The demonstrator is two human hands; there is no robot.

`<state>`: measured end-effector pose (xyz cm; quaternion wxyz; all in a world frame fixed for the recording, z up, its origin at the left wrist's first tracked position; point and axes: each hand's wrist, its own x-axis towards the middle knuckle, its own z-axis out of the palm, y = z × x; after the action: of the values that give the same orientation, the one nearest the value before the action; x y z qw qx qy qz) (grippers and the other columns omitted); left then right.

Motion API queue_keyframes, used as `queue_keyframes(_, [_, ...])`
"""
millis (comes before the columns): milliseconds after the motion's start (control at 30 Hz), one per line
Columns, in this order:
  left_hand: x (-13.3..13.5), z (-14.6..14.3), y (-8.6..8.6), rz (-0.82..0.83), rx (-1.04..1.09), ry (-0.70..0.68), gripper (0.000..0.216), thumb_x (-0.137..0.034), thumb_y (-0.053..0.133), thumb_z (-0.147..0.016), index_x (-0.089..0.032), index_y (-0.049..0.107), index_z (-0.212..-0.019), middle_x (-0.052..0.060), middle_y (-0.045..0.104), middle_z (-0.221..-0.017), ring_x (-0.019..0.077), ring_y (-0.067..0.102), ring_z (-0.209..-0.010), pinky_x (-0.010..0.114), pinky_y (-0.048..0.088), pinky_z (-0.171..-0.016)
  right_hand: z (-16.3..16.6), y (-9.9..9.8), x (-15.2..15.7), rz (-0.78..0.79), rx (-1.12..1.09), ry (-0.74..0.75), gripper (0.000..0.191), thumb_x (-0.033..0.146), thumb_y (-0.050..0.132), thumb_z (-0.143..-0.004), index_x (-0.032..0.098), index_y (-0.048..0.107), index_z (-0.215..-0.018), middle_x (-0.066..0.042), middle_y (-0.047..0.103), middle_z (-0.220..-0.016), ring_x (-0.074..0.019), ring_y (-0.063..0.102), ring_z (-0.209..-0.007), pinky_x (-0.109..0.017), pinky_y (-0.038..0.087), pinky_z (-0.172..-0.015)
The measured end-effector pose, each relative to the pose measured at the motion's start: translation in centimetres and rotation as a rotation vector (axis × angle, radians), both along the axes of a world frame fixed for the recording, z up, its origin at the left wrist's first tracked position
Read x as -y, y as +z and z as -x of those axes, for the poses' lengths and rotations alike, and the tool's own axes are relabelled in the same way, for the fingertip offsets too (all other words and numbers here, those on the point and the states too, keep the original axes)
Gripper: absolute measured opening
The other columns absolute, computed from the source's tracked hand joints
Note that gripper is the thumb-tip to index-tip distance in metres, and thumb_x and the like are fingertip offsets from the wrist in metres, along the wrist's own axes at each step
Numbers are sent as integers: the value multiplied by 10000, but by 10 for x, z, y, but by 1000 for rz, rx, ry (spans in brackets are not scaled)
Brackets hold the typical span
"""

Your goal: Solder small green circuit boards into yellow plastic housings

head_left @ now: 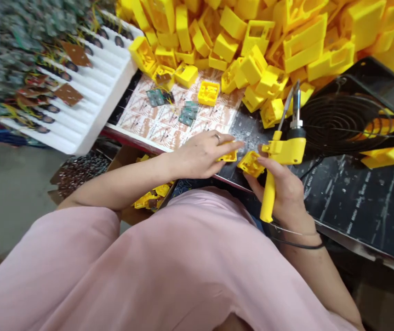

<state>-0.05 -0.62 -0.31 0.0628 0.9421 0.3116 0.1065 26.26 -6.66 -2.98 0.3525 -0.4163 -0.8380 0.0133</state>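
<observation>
The soldering iron (282,151) has a glossy yellow plastic body and a bare metal tip. The tray (89,99) looks like matt white foam (slightly grainy).

A black fan grille (341,122) serves as landmark. Left of it: heaped yellow housings (252,41), green circuit boards (188,112) (on printed sheets), farther left a white foam tray (89,92).

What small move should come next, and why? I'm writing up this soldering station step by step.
Probably bring the iron's tip down toward the yellow housing. The right hand grips the yellow soldering iron with its tip pointing up and away, while its fingers touch that housing. The left hand rests on another yellow piece beside it.
</observation>
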Motion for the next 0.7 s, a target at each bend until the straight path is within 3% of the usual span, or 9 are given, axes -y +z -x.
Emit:
queue_keyframes(100, [3, 8, -8, -13, 112, -112, 514, -162, 460, -1063, -119, 572, -1563, 198, 648, -1579, 269, 702, -1337, 410, 575, -1117, -2, 4, -3, 32, -7, 113, 717, 155, 794, -966, 268, 466, -1594, -91, 815, -1173, -265, 824, -889, -357, 665, -742])
queue_keyframes(167, [2, 22, -8, -41, 202, -91, 463, -213, 482, -1085, -131, 606, -1523, 188, 658, -1572, 262, 696, -1358, 405, 573, -1119, -1, 6, -6, 43, -5, 159, 718, 146, 773, -977, 275, 446, -1604, -95, 818, -1160, -260, 826, -890, -350, 672, -737])
queue_keyframes(233, [-4, 45, -4, -50, 248, 68, 386, -262, 493, -1100, -181, 684, -1425, 140, 735, -1468, 263, 708, -1327, 428, 565, -1113, 0, 7, -9, 47, -4, 176, 739, 164, 793, -969, 270, 436, -1607, -114, 816, -1160, -273, 828, -917, -354, 681, -749])
queue_keyframes(300, [-18, 74, 3, -50, 227, 343, 336, -302, 500, -1102, -243, 747, -1323, 91, 793, -1330, 284, 713, -1280, 492, 531, -1130, 0, 6, -11, 40, 1, 161, 768, 223, 849, -941, 258, 452, -1597, -136, 809, -1152, -305, 828, -948, -381, 691, -770])
queue_keyframes(367, [-36, 99, 7, -55, 171, 575, 320, -383, 558, -1076, -272, 775, -1284, 83, 787, -1318, 333, 670, -1319, 575, 468, -1174, -1, 5, -13, 24, 12, 134, 798, 289, 894, -909, 252, 475, -1588, -155, 805, -1157, -341, 823, -981, -421, 696, -796])
queue_keyframes(433, [-54, 113, 5, -37, 132, 674, 351, -469, 630, -1028, -273, 788, -1272, 81, 777, -1338, 372, 630, -1353, 631, 430, -1185, 0, 2, -14, 9, 26, 116, 767, 287, 883, -919, 261, 494, -1579, -159, 803, -1188, -341, 821, -983, -425, 692, -796])
queue_keyframes(533, [-72, 110, -6, 34, 180, 643, 342, -486, 684, -973, -271, 811, -1207, 69, 796, -1317, 371, 648, -1323, 634, 443, -1174, 4, 2, -16, 16, 40, 114, 687, 237, 814, -969, 271, 494, -1576, -120, 799, -1207, -310, 818, -983, -412, 682, -793])
queue_keyframes(600, [-78, 100, -11, 98, 288, 587, 244, -425, 690, -950, -265, 823, -1078, 64, 828, -1226, 337, 710, -1238, 581, 490, -1149, 9, 5, -17, 23, 41, 107, 701, 230, 813, -962, 269, 481, -1578, -99, 790, -1210, -316, 807, -1049, -449, 676, -883])
queue_keyframes(700, [-82, 88, -6, 241, 536, 545, 167, -387, 713, -920, -243, 797, -920, 60, 852, -1065, 278, 782, -1082, 471, 578, -1056, 19, 12, -21, 14, 54, 103, 736, 264, 825, -955, 284, 438, -1581, -95, 772, -1257, -328, 775, -1159, -482, 635, -1006])
